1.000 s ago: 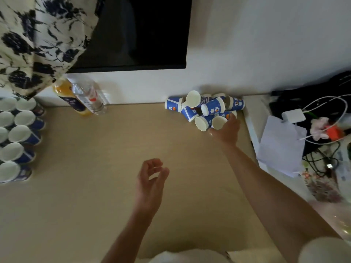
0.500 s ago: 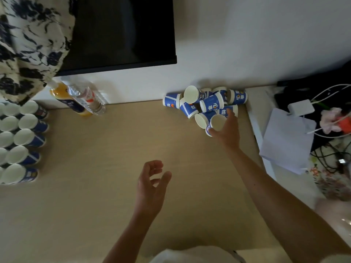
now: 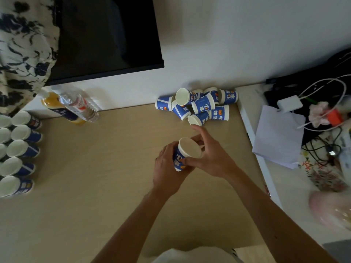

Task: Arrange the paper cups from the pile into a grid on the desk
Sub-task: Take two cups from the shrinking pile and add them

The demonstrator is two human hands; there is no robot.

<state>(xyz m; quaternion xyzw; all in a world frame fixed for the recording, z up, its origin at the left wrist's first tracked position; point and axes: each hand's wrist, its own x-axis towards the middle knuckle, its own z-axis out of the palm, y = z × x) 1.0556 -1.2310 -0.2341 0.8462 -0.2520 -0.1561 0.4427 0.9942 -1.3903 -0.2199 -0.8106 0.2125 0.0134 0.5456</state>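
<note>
A blue and white paper cup (image 3: 187,152) is held above the middle of the wooden desk (image 3: 95,168), mouth up and tilted. My left hand (image 3: 167,169) wraps its side from the left. My right hand (image 3: 210,158) grips its rim and side from the right. Behind them, against the wall, lies the pile of cups (image 3: 199,106), tipped over one another. Several upright cups (image 3: 18,149) stand in rows at the desk's left edge.
A dark monitor (image 3: 106,35) hangs over the back left. An orange juice bottle (image 3: 58,108) and a clear water bottle (image 3: 79,105) lie beneath it. To the right, a white shelf carries paper (image 3: 279,135), a charger (image 3: 289,104) and cables.
My right hand has pulled one cup out of the pile toward me. My left hand has risen to meet it and closed on the cup.
</note>
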